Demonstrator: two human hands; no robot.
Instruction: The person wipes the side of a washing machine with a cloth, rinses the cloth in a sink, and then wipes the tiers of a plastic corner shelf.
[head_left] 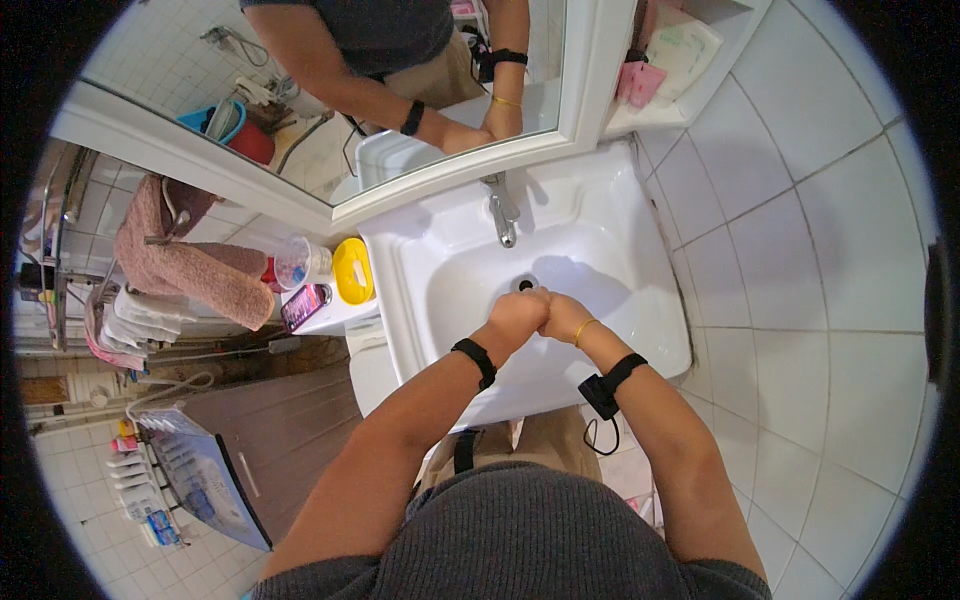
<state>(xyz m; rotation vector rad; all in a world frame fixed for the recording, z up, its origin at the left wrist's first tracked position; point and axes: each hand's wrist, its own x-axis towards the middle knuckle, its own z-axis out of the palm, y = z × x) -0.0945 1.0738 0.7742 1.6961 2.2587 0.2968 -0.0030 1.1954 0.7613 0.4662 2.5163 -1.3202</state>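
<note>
Over the basin of a white sink (400, 322), my left hand (516, 318) and my right hand (566, 316) are pressed together, both closed. Their fingers curl inward and touch each other. Whatever lies between them, if anything, is hidden from view. Just beyond my knuckles is the drain hole (526, 285). Further back, a chrome faucet (503, 212) stands at the rear of the sink, and no water stream can be made out under it.
A yellow-lidded container (352, 270), a phone (305, 307) and a clear cup (303, 262) sit left of the sink. Pinkish towels (205, 262) hang farther left. A framed mirror (440, 170) rises behind; tiled wall (780, 260) bounds the right.
</note>
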